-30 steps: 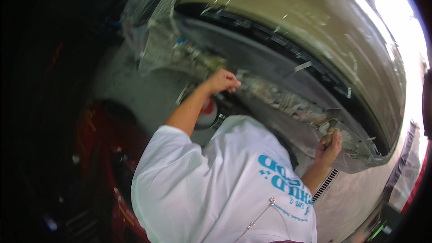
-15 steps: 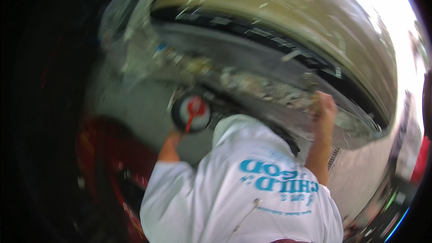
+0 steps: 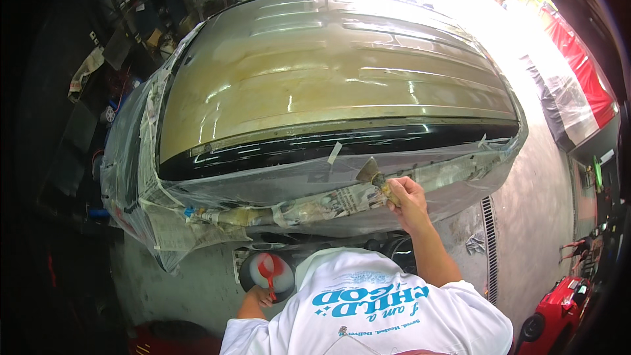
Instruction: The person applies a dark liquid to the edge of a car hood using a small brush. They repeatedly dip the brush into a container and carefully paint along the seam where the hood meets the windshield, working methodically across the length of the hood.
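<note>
My right hand (image 3: 407, 205) is closed round the worn, yellowish handle of a scraper (image 3: 369, 172). The scraper's flat, flared blade points up and left, in front of the vehicle's masked side. At the lower left, my left hand (image 3: 258, 297) is closed at the handle end of a red ladle-shaped tool (image 3: 269, 267). This tool's rounded head lies over whitish contents inside a dark round container (image 3: 250, 273). Before me stands a vehicle with a dull gold-brown roof (image 3: 263, 92), its side draped in clear plastic sheeting (image 3: 289, 181) and newspaper (image 3: 342, 202).
A black strip (image 3: 276, 148) runs along the roof's near edge, with a loose bit of tape (image 3: 335, 152) below it. A floor drain grate (image 3: 490, 243) lies at the right. Further right is a red car (image 3: 555, 312). Another dark red body (image 3: 174, 338) sits at the lower left.
The view has swung and steadied, bringing the whole roof into sight. My right hand with the scraper now appears further left and lower. My left hand stays by the dark container.
</note>
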`<control>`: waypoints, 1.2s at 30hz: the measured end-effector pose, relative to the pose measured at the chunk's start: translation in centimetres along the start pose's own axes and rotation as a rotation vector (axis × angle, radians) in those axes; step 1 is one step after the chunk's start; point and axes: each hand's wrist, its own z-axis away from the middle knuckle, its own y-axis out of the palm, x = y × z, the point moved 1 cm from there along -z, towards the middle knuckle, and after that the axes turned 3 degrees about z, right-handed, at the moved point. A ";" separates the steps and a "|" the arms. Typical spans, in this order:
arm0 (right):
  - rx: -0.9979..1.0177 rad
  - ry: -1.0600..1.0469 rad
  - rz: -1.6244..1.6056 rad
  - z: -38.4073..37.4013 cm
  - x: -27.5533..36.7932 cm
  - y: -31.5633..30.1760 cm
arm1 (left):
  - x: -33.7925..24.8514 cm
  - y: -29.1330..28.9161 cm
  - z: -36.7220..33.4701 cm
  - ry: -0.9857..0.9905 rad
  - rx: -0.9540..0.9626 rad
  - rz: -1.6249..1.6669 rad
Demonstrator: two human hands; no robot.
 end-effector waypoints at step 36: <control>-0.606 -0.264 -0.604 10.1 -1.4 -9.2 | -55.0 -15.7 6.7 1.320 -1.042 -0.154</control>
